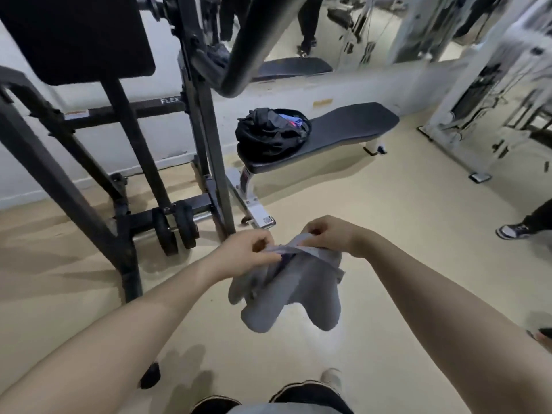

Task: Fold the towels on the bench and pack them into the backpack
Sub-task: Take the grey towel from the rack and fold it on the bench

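A grey towel hangs bunched in the air over the floor, in front of me. My left hand pinches its upper edge on the left and my right hand pinches the same edge on the right, the two hands close together. Farther off, a black backpack sits open on the near end of a black padded bench, with something blue and red showing inside its mouth. No other towel shows on the bench.
A black exercise machine frame with foam rollers stands to the left of the bench. A white cable machine stands at the right. Another person's shoe is at the right edge. A mirror runs along the back wall.
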Tool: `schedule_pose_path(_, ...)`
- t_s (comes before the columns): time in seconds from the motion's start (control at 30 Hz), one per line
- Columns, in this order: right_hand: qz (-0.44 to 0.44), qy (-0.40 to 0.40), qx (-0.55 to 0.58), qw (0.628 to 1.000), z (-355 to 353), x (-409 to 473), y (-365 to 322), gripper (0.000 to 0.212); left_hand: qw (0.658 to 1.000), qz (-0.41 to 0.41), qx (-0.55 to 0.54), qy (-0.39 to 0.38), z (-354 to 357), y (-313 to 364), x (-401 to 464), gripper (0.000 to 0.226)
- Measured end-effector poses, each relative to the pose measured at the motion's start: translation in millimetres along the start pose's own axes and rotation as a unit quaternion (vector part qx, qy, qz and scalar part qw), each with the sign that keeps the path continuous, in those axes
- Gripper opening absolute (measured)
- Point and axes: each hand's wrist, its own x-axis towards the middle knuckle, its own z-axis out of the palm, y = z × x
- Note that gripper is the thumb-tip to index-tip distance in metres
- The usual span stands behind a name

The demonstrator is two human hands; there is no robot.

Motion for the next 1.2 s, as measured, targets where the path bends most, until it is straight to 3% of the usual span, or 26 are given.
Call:
schedule_pose_path(0.07, -0.001, 0.072, -0.108, 0.991, -21, -8, 30, 0.023, 1.000, 0.014, -0.003, 0.018, 24, 17, 27, 0.031)
schedule_pose_path(0.13, -0.010, 0.156, -0.233, 0.960, -37, -15, 60, 0.025, 0.999, 0.022, -0.009, 0.037, 52, 36, 56, 0.032)
schedule_pose_path(0.27, -0.172, 0.348, -0.355, 0.850, -77, -26, 117, 0.030, 0.998, 0.021, -0.004, 0.061, 100, 80, 115, 0.026)
schedule_pose_path(0.37, -0.230, 0.387, -0.407, 0.795, -106, -26, 147, 0.033, 0.998, 0.014, 0.013, 0.066, 124, 105, 157, 0.025)
schedule_pose_path(0.43, -0.229, 0.375, -0.393, 0.808, -121, -21, 161, 0.031, 0.996, 0.009, 0.012, 0.082, 135, 118, 181, 0.022)
schedule_pose_path(0.6, -0.157, 0.332, -0.224, 0.903, -163, 5, 177, 0.026, 0.995, 0.016, 0.010, 0.096, 150, 144, 235, 0.023)
schedule_pose_path(0.67, -0.131, 0.313, -0.172, 0.925, -186, 21, 181, 0.021, 0.996, 0.019, 0.007, 0.091, 150, 148, 261, 0.022)
schedule_pose_path(0.8, -0.128, 0.340, -0.108, 0.926, -239, 62, 193, 0.014, 0.997, -0.008, -0.027, 0.071, 144, 132, 325, 0.019)
schedule_pose_path(1.07, -0.072, 0.345, -0.099, 0.931, -377, 196, 194, 0.015, 0.992, -0.089, -0.084, 0.014, 92, 96, 497, 0.020)
schedule_pose_path(1.2, -0.064, 0.356, -0.124, 0.924, -453, 263, 184, 0.015, 0.991, -0.095, -0.094, 0.022, 50, 92, 587, 0.026)
